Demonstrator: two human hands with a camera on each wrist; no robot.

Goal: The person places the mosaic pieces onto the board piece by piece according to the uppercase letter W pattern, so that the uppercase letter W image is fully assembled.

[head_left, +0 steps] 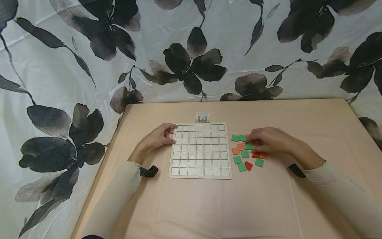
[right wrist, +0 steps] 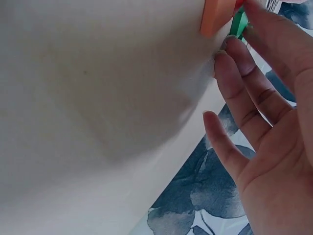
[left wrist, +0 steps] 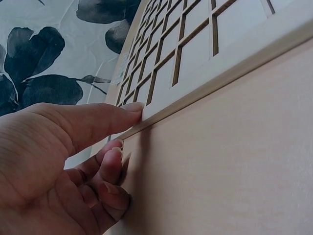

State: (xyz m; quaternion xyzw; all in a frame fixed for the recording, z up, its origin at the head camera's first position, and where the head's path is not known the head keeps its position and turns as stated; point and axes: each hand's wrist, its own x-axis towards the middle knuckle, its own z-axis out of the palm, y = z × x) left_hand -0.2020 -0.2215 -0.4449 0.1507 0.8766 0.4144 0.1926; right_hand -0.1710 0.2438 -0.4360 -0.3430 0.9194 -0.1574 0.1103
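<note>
A pale square board with a raised grid of empty cells lies on the table. My left hand holds its left edge; in the left wrist view the thumb rests on the rim, and the other fingers bend beside it. To the right of the board, my right hand hovers low over loose tiles, its fingertips at a green tile. An orange tile and a green one show by the fingers in the right wrist view. Part of the pile is hidden under that hand.
Several green, orange and red tiles, among them a green tile and a red tile, lie scattered right of the board. A small patterned card sits behind the board. Floral cloth hangs beyond the table.
</note>
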